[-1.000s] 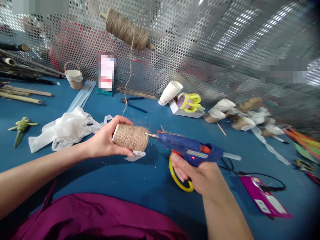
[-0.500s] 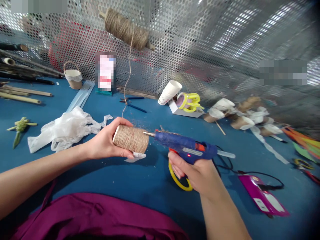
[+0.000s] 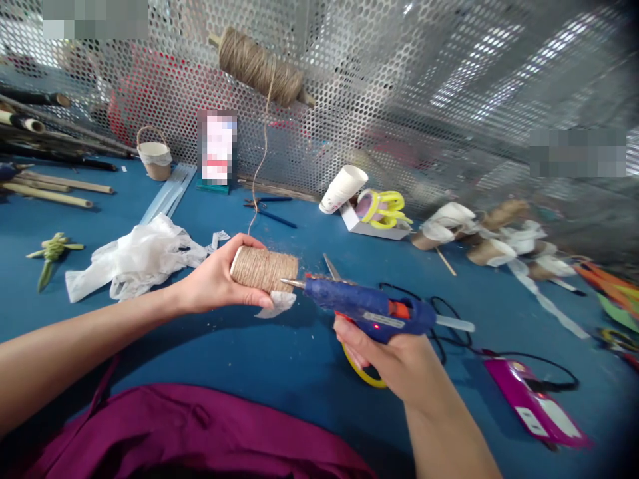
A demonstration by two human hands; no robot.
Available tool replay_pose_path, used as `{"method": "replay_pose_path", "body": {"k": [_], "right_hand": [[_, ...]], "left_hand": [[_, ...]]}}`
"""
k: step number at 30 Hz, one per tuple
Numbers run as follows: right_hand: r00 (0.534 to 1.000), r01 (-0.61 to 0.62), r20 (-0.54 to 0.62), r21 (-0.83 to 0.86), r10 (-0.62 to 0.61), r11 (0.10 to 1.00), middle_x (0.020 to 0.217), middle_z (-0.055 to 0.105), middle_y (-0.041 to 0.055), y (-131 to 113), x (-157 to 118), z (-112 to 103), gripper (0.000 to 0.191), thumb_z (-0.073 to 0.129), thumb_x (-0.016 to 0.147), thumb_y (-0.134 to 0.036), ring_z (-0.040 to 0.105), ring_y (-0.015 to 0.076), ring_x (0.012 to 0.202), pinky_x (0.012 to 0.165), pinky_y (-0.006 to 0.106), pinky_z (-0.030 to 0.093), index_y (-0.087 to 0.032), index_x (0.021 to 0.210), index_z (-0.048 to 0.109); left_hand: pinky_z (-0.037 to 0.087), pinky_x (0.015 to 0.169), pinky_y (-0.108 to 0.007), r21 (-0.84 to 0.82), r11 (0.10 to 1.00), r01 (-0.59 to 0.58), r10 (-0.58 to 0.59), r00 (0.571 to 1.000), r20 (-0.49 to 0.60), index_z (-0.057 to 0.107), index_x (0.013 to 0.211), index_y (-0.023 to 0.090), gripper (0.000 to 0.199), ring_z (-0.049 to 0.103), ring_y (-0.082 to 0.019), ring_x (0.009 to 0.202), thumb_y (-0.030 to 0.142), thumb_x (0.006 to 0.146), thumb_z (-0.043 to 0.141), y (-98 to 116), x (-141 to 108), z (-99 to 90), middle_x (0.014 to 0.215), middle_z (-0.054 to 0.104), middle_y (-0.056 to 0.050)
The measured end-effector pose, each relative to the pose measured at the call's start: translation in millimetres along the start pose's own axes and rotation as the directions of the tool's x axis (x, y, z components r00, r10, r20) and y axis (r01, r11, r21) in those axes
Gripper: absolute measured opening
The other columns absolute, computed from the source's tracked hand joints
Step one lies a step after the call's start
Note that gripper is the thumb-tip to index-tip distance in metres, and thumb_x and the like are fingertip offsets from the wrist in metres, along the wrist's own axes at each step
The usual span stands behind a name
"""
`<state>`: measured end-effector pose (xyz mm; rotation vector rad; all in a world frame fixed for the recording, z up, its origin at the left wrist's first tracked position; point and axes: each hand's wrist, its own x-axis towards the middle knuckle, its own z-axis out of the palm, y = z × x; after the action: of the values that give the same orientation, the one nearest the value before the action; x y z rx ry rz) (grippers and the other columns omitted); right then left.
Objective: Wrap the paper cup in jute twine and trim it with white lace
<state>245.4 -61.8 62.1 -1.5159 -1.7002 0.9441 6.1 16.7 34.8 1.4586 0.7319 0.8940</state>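
Note:
My left hand (image 3: 219,279) grips a twine-wrapped cup (image 3: 262,269) lying on its side, its white rim toward my palm. A strip of white lace (image 3: 278,304) hangs from the cup's lower side, by my thumb. My right hand (image 3: 382,352) is wrapped round a blue hot glue gun (image 3: 367,303) with a red light on its side. The gun's metal nozzle points left at the cup's lower right part, by the lace; whether it touches cannot be made out. Yellow-handled scissors (image 3: 367,378) lie partly hidden beneath the gun. A twine strand (image 3: 262,159) runs up from the cup to a twine spool (image 3: 259,66).
White lace (image 3: 142,256) is heaped left of my hand. Behind stand a small handled basket (image 3: 156,159), blue-handled pliers (image 3: 274,216), white paper cups (image 3: 344,188) and a yellow tape roll (image 3: 382,208). Wrapped cups (image 3: 444,223) and a purple power strip (image 3: 536,402) lie right, its black cord trailing.
The glue gun's nozzle has shifted from the cup's upper right edge down toward the lace side. The cup has turned slightly, so more lace shows. The whole view has shifted a little.

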Motion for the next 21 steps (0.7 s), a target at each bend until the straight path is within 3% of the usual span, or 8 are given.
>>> {"method": "replay_pose_path", "body": {"k": [8, 15, 21], "right_hand": [[1.000, 0.025, 0.017, -0.012, -0.025, 1.000, 0.042, 0.043, -0.0047, 2, 0, -2, 0.033, 0.058, 0.081, -0.043, 0.043, 0.0098, 0.038, 0.040, 0.025, 0.038, -0.021, 0.058, 0.053], [1.000, -0.019, 0.023, 0.120, 0.017, 0.993, 0.043, 0.042, -0.0055, -1, 2, -1, 0.030, 0.060, 0.081, -0.041, 0.043, 0.0101, 0.038, 0.040, 0.027, 0.036, -0.021, 0.061, 0.051], [0.999, -0.034, 0.013, 0.232, 0.032, 0.972, 0.045, 0.041, -0.0071, -2, 5, 0, 0.024, 0.062, 0.080, -0.039, 0.039, 0.0083, 0.038, 0.039, 0.025, 0.034, -0.020, 0.069, 0.054]], "left_hand": [[0.044, 0.057, -0.022, -0.021, 1.000, -0.010, 0.009, 1.000, -0.013, 0.040, 0.095, 0.018, 0.060, 0.052, -0.010, 0.065, 0.025, 0.052, 0.081, 1, 0, -0.4, 0.074, 0.055, 0.003], [0.046, 0.057, -0.021, 0.041, 0.989, -0.145, 0.146, 0.989, -0.031, 0.039, 0.098, 0.018, 0.065, 0.055, -0.011, 0.065, 0.025, 0.050, 0.083, -3, 0, -1.6, 0.076, 0.056, 0.003], [0.048, 0.060, -0.023, 0.116, 0.975, -0.187, 0.189, 0.982, -0.008, 0.040, 0.101, 0.018, 0.067, 0.055, -0.013, 0.072, 0.029, 0.051, 0.084, -9, -2, -1.0, 0.085, 0.056, -0.001]]}}
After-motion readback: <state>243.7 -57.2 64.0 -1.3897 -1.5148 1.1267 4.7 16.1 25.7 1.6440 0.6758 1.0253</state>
